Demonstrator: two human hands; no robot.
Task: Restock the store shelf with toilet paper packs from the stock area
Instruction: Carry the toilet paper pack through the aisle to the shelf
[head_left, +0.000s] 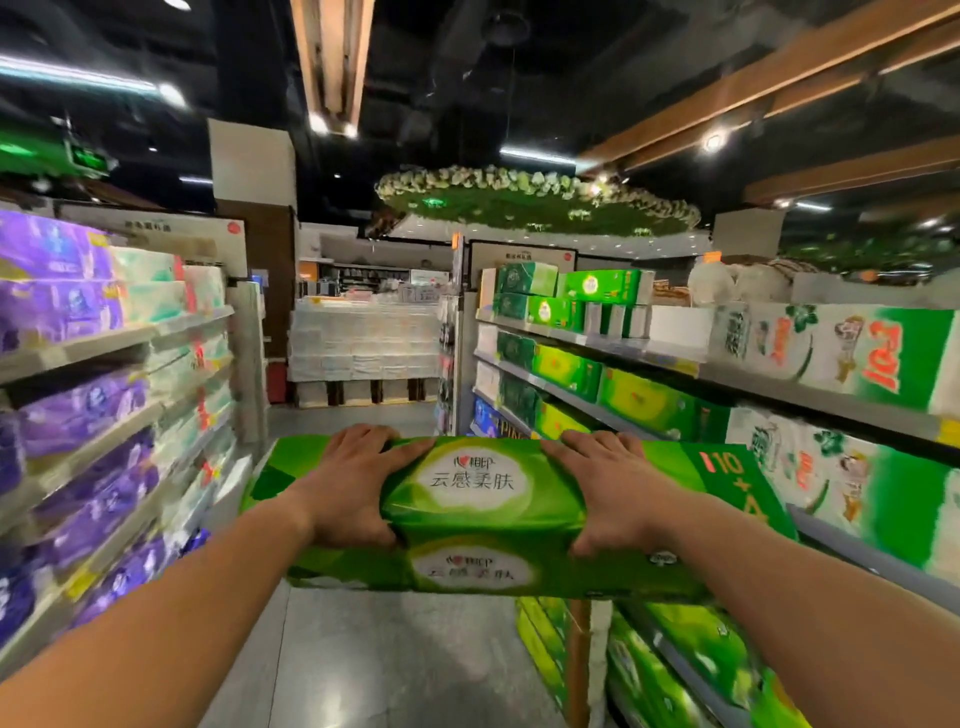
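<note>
pack (483, 514): in aisle, carried at chest height, off any shelf
left hand (349, 483): fingers clamped on pack
right hand (621, 491): same
progress: we judge fetched; placing on right shelf (769, 382) remains

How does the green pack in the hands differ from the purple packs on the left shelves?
The green pack is held in the air by the left hand and the right hand; the purple packs rest on the left shelves. The green pack is one alone, while the purple packs fill several tiers. Both are glossy wrapped packs.
</note>
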